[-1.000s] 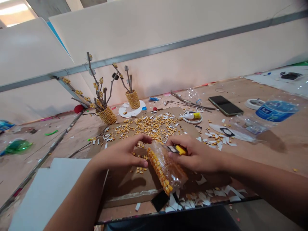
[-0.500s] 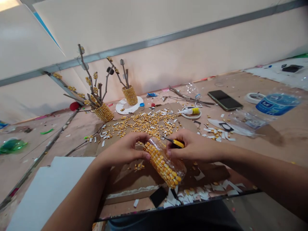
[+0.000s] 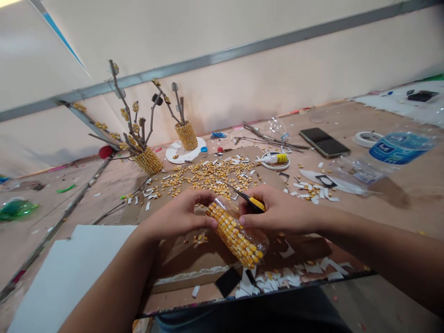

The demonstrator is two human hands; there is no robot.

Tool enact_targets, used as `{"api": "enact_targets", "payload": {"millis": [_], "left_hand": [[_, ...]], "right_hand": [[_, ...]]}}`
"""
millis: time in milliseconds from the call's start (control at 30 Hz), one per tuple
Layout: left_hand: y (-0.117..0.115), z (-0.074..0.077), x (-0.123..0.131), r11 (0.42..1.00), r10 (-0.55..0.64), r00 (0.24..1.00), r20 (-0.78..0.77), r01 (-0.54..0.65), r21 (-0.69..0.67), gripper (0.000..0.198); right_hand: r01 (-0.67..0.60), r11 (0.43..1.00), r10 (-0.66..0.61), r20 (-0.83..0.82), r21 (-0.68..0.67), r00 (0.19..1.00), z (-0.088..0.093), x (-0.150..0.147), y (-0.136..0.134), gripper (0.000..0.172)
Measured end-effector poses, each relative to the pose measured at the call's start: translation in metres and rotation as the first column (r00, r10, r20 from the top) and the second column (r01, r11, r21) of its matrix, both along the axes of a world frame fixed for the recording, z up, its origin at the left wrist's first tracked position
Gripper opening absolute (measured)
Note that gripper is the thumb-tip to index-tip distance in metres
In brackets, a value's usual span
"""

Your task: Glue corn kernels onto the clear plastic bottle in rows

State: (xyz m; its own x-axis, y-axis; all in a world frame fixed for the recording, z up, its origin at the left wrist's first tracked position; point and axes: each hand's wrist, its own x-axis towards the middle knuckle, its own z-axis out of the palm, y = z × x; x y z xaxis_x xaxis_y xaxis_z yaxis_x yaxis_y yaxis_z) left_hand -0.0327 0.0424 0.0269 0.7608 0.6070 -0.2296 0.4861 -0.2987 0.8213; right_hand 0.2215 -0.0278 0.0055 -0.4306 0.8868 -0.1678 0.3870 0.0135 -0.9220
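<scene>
Yellow kernels point(image 3: 231, 231) coat the bottle point(image 3: 259, 241) your left hand point(image 3: 180, 215) grips with curled fingers; your right hand point(image 3: 279, 213), at its three o'clock, clasps a knife point(image 3: 252, 202), thumb on the bottle.

Kernel-covered bottle point(image 3: 237, 233) is kept over the cardboard point(image 3: 187, 259) near the bench's front edge, between left hand point(image 3: 176, 215) and right hand point(image 3: 280, 212), cutter point(image 3: 256, 203) tucked in the latter. Loose kernels point(image 3: 208, 175) are spread behind, twig pots point(image 3: 148, 160) back-left, phone point(image 3: 324, 142) back-right.

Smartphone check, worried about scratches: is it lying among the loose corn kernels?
No, the smartphone lies on bare tabletop, apart from the kernel pile.
</scene>
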Motion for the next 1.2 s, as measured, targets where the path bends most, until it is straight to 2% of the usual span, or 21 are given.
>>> {"api": "enact_targets", "payload": {"millis": [400,600,967,1067,1200], "left_hand": [[-0.003,0.002,0.004,0.998,0.009,1.0,0.02,-0.007,-0.068,0.028],[-0.002,0.0,0.005,0.999,-0.006,1.0,0.016,0.007,-0.052,0.026],[0.006,-0.005,0.0,1.0,-0.025,0.999,-0.041,0.025,-0.02,0.04],[0.009,-0.008,-0.006,1.0,0.004,0.998,-0.055,-0.004,-0.011,0.049],[0.013,-0.011,-0.012,0.999,0.04,0.997,-0.064,-0.04,-0.004,0.065]], "right_hand": [[0.007,1.0,-0.007,-0.022,0.013,1.0,0.0,-0.003,-0.002,0.015],[0.015,1.0,-0.015,-0.011,0.021,1.0,-0.002,-0.003,-0.003,0.015],[0.016,0.998,-0.013,-0.048,0.066,0.999,-0.008,-0.001,0.002,0.026],[0.123,0.99,-0.122,-0.016,0.075,0.992,-0.008,0.005,0.009,0.027],[0.376,0.909,-0.383,0.007,0.179,0.924,-0.017,0.021,0.028,0.031]]}}
